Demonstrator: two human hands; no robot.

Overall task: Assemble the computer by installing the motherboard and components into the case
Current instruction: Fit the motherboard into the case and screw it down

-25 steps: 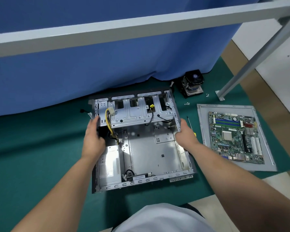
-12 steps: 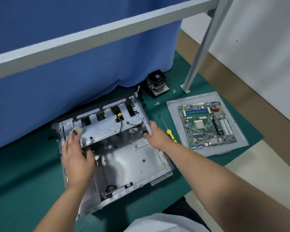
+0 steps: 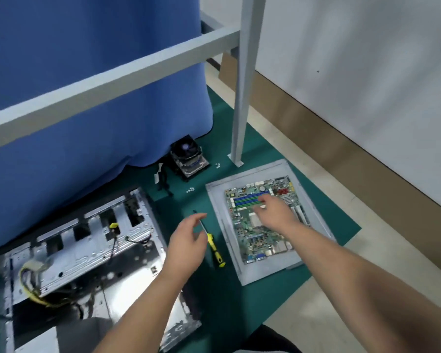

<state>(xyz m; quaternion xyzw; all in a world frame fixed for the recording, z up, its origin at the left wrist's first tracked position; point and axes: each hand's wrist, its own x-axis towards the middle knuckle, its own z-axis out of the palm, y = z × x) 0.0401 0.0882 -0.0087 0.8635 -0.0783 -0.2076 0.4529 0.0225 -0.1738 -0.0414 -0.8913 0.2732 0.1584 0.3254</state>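
The open metal computer case (image 3: 92, 253) lies at the lower left on the green mat, with yellow and black cables inside it. To the right, the green motherboard (image 3: 255, 240) rests on a grey panel (image 3: 222, 200). My right hand (image 3: 275, 212) hovers over the middle of the motherboard with its fingers loosely spread and holds nothing. My left hand (image 3: 186, 243) hangs between case and panel, fingers relaxed and empty, just left of a yellow-handled screwdriver (image 3: 214, 248).
A CPU cooler with fan (image 3: 189, 159) stands at the back by the blue curtain (image 3: 87, 85). Small screws (image 3: 190, 190) lie near it. A grey frame post (image 3: 239, 103) stands on the mat behind the panel. Bare floor and a white wall lie to the right.
Both hands have left the case and moved right. My right hand now reaches over the motherboard and my left hangs beside the screwdriver. The view has swung to the right.
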